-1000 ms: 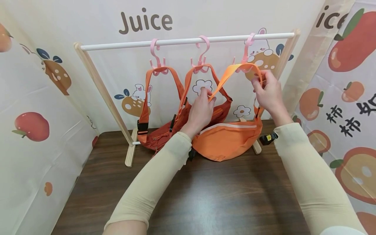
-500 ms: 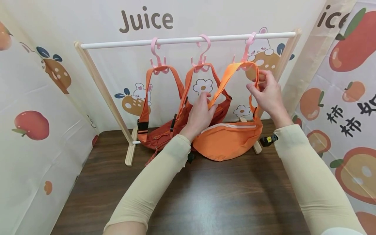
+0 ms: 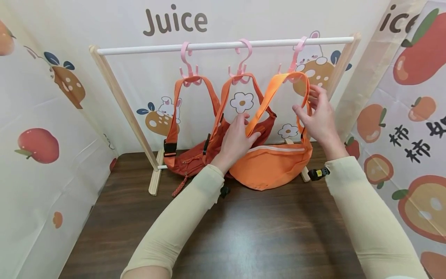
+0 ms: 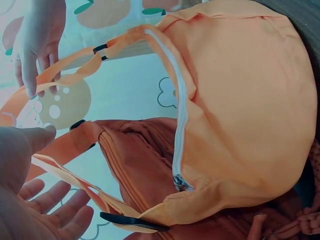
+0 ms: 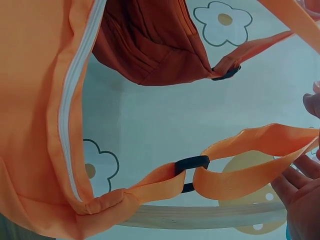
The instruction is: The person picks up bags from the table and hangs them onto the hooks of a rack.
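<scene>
A bright orange waist bag with a white zipper hangs at the right by its strap from a pink hook. My left hand is at the strap's left side; in the left wrist view its thumb and fingers stand apart with the strap between them. At the strap's right side is my right hand, thumb and fingers spread around the webbing. The right wrist view has its fingers loose beside the strap, and a black slider buckle lower on it.
Two rust-red waist bags hang to the left, one from the left pink hook, the other from the middle hook. The white rail has wooden legs standing on a dark wooden table. Printed cloth walls surround it.
Both hands have loosened from the orange bag's strap: the left thumb and fingers have parted lower down the strap, and the right fingers have spread. The bag stays hanging.
</scene>
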### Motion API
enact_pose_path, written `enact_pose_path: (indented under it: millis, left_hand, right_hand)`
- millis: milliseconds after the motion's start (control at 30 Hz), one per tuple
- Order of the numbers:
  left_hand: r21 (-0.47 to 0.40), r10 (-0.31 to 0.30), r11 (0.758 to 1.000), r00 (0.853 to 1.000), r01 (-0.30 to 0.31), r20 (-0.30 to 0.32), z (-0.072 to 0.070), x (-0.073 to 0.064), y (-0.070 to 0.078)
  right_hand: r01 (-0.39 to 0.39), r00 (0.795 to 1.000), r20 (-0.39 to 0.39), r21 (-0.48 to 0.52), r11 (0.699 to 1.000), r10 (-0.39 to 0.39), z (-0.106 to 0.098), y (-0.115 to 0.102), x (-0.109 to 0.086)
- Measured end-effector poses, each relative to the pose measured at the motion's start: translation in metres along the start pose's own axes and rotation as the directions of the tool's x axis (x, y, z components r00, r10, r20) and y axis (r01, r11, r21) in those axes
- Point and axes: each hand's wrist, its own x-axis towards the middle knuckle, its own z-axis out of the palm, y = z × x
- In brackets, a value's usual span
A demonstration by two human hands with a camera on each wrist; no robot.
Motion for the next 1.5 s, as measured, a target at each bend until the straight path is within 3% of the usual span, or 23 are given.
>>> enact_pose_path:
  millis: [200,433,733,933,1033,1333,1500]
  left_hand:
    - [0.032,0.047,0.998,0.999,-0.047,-0.008,0.000,-0.005,-0.006]
    - [0.041,0.050,0.998,0.998,-0.049,-0.022,-0.002,-0.014,-0.011]
    - [0.069,0.088,0.994,0.996,-0.086,-0.032,-0.007,-0.030,-0.013]
    - [0.091,0.143,0.986,0.988,-0.139,-0.049,-0.011,-0.040,-0.014]
    - [0.094,0.166,0.983,0.984,-0.160,-0.060,-0.013,-0.046,-0.013]
    - [0.086,0.261,0.963,0.963,-0.254,-0.073,-0.020,-0.065,-0.017]
    - [0.064,0.263,0.964,0.963,-0.260,-0.051,-0.022,-0.077,-0.023]
  right_hand:
    - [0.028,0.998,-0.060,-0.008,1.000,-0.028,0.001,-0.001,-0.008]
    - [0.107,0.987,-0.117,-0.070,0.992,-0.114,0.002,-0.002,-0.022]
    - [0.296,0.938,-0.155,-0.107,0.949,-0.310,0.009,-0.002,-0.040]
    - [0.419,0.895,-0.126,-0.093,0.903,-0.428,0.019,-0.001,-0.053]
    - [0.450,0.884,-0.103,-0.077,0.890,-0.456,0.023,-0.002,-0.061]
    - [0.477,0.875,-0.060,-0.070,0.876,-0.481,0.037,0.001,-0.084]
    - [0.472,0.881,-0.007,-0.054,0.880,-0.473,0.045,0.005,-0.097]
